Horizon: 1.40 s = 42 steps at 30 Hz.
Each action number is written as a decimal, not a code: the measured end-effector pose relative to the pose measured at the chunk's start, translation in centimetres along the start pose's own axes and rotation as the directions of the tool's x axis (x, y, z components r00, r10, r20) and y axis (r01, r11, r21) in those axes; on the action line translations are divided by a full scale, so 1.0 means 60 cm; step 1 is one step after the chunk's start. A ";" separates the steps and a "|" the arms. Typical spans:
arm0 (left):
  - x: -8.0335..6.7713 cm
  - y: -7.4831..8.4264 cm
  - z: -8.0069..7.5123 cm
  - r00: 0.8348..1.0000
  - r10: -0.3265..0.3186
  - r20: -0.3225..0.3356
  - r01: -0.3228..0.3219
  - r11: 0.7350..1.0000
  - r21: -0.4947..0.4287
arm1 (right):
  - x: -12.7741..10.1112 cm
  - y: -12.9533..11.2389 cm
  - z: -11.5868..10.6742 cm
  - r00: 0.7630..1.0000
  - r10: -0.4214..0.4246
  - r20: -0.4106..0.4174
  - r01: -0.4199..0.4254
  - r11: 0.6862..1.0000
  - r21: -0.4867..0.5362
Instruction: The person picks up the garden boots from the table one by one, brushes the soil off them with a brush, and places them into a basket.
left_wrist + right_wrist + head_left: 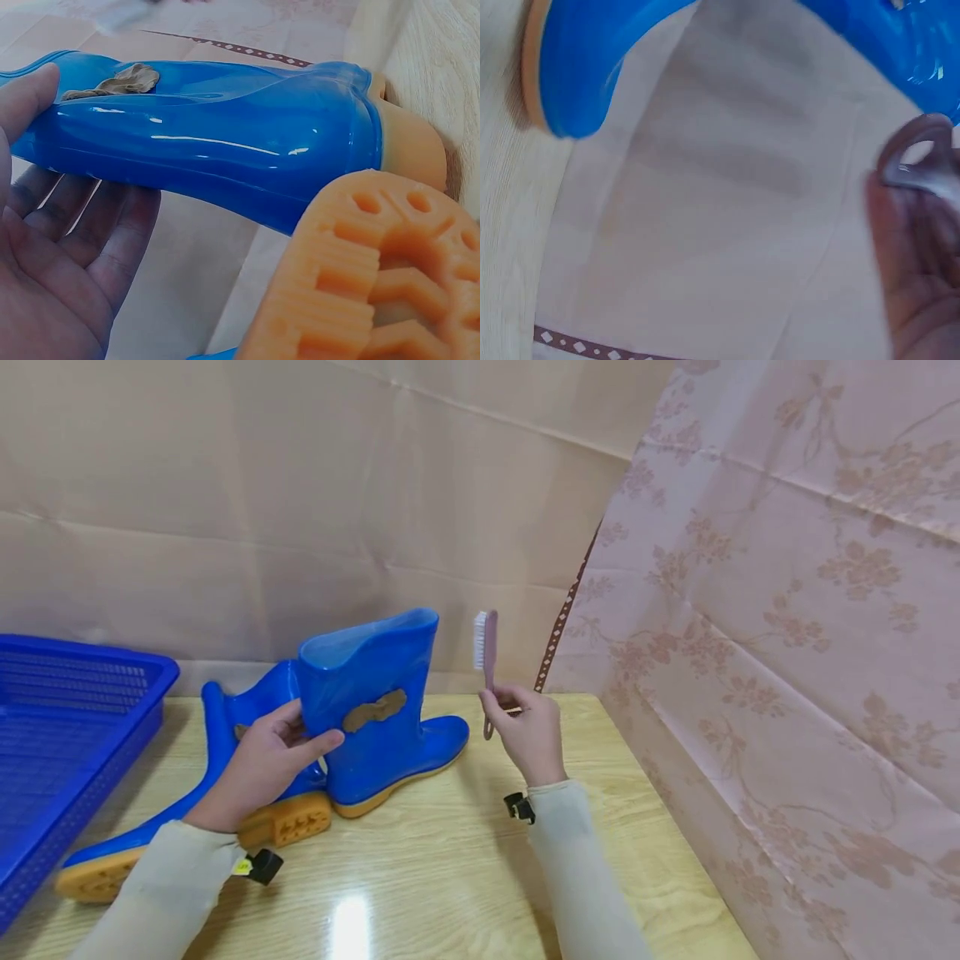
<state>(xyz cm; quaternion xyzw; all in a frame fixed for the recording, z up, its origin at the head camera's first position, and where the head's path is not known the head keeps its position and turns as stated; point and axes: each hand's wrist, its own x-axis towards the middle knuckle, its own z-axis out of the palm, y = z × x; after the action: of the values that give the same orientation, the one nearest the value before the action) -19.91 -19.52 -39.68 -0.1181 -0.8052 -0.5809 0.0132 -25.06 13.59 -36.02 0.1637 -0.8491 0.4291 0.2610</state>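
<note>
While the left hand (258,766) clasps the upright boot (378,710) at its shaft, the right hand (528,732) pinches a brush (486,652) handle, bristles facing the boot just left of it.

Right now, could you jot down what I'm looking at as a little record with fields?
Left hand: left hand holds the shaft of the upright boot, thumb on its front
Right hand: right hand grips the brush by its handle, bristles up and facing the boot
Mark: brown smear on the boot's shaft
Second boot: lying boot on its side behind, orange sole showing
Nearby: blue basket at the left
Surface: wooden table
</note>
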 end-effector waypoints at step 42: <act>-0.007 0.003 -0.016 0.988 0.056 -0.145 -0.043 0.995 0.093 | -0.032 -0.012 0.043 0.846 -0.530 0.054 0.530 0.848 0.023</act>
<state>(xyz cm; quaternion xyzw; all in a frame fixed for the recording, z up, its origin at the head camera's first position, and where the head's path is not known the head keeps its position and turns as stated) -19.60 -20.42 -39.29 -0.0940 -0.8241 -0.5508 0.0926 -23.93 11.18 -37.96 0.4050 -0.7766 0.3386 0.3438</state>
